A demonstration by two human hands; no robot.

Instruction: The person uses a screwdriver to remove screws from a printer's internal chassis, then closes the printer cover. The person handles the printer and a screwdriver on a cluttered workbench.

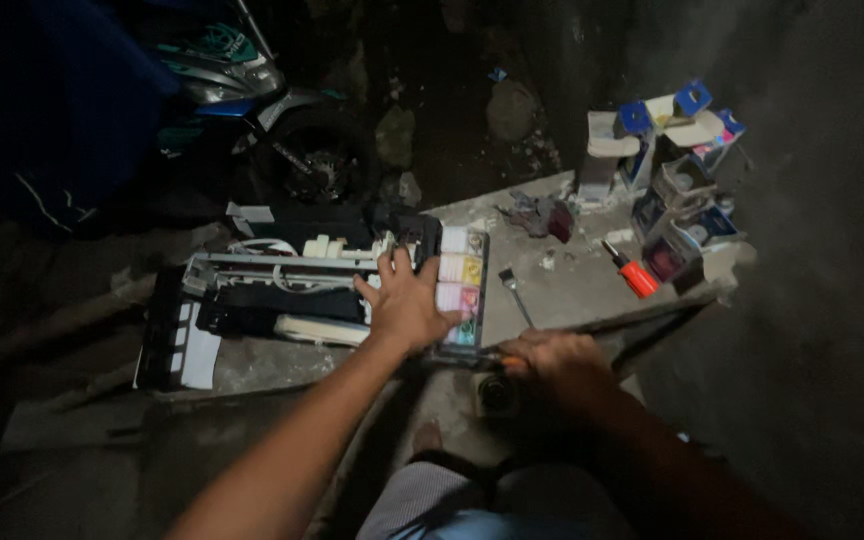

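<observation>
The left hand (407,305) lies flat and spread, fingers open, pressing on the right end of an opened printer (292,290) just left of the frame's centre, its fingertips against the row of ink tanks (462,285); it grasps nothing, only bears down. The right hand (552,365), lower and right of centre, is curled shut around a tool with an orange handle (505,360), though the dim light hides most of it. Under that hand, at the slab's near edge, sits a small round dark object (497,393), too dark to identify.

At the bottom of the frame the person's knees (472,505) show in light shorts. The printer rests on a grey concrete slab (562,280) running across the middle. Just right of the ink tanks a slim metal tool (517,295) lies on the slab, and farther right a red-handled screwdriver (632,273). Beyond, in the upper right, stand small blue and white boxes (667,150), some open. In the upper left, well apart, a motorcycle (252,90) stands in the dark.
</observation>
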